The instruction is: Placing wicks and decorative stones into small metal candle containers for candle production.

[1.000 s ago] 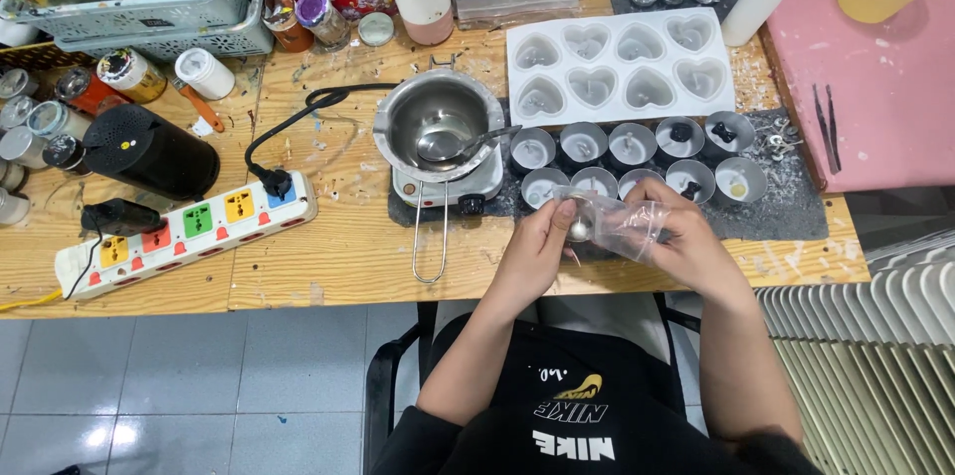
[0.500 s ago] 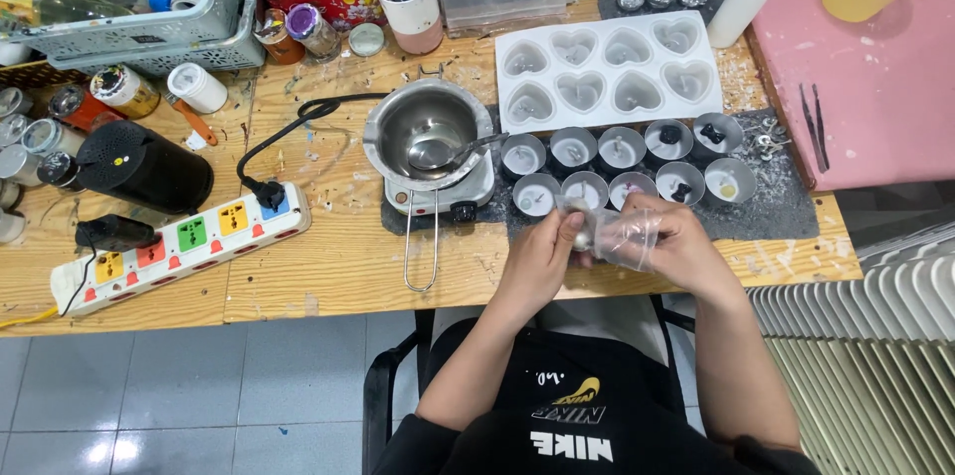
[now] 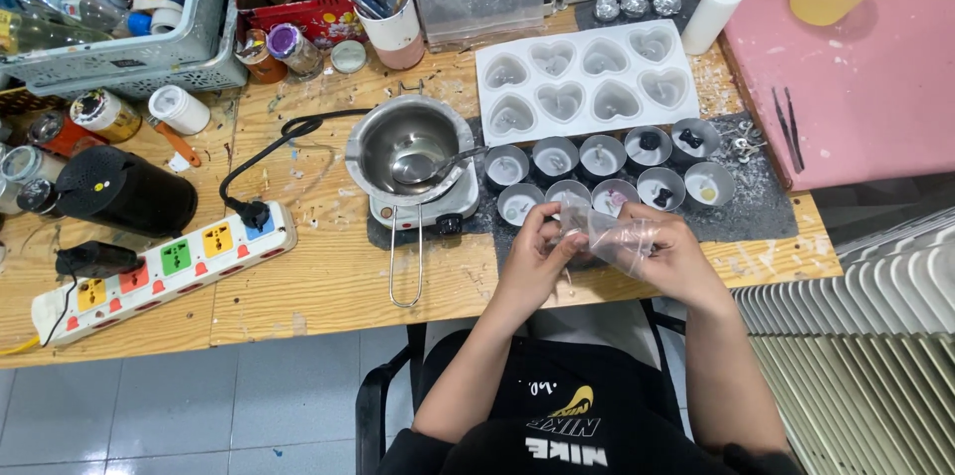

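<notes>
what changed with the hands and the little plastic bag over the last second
Little changed. Both hands still hold the clear plastic bag over the table edge. A second ago a small round metal piece showed at the left hand fingertips; now it cannot be made out there. The right hand keeps its grip on the bag. The tin cups, heart mould and melting pot kept their layout; only the camera shifted.
</notes>
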